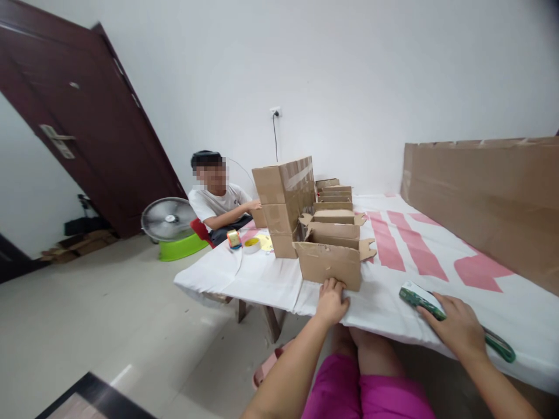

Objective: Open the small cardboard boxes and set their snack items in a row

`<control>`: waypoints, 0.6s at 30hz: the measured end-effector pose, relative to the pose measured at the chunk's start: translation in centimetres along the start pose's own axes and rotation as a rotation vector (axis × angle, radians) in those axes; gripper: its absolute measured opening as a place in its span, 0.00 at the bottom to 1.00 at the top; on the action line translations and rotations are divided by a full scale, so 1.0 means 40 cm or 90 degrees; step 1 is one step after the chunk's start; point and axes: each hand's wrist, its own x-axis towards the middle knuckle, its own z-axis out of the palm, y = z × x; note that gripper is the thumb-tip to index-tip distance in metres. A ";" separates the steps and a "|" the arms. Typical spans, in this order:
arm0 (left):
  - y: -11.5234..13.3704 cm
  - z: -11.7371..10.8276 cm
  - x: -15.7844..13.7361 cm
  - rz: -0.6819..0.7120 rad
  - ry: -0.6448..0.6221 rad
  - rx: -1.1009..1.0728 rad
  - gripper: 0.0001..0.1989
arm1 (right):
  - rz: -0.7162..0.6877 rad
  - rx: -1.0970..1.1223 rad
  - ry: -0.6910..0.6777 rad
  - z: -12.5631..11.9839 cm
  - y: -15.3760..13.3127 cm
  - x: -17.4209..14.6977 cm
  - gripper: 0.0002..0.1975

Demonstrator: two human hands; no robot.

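Observation:
My left hand (332, 301) is at the table's near edge, its fingers curled against the lower front of an open cardboard box (329, 265). That box stands first in a row of open boxes with raised flaps. To the right, my right hand (458, 326) is closed over a slim green-and-white carton (421, 298) lying on the tablecloth. A green looped strip (502, 344) sticks out on the wrist side of this hand; the palm hides whether it joins the carton.
Stacked closed boxes (279, 212) stand left of the row. A roll of tape (252, 245) and a tape dispenser (234, 239) lie beyond. Across the table, a seated person (218, 203) touches a box. A large cardboard panel (480, 198) borders the right side; a fan (168, 219) stands left.

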 end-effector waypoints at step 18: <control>0.012 -0.017 -0.006 -0.001 -0.009 -0.072 0.14 | 0.090 0.155 -0.122 0.010 0.023 0.010 0.29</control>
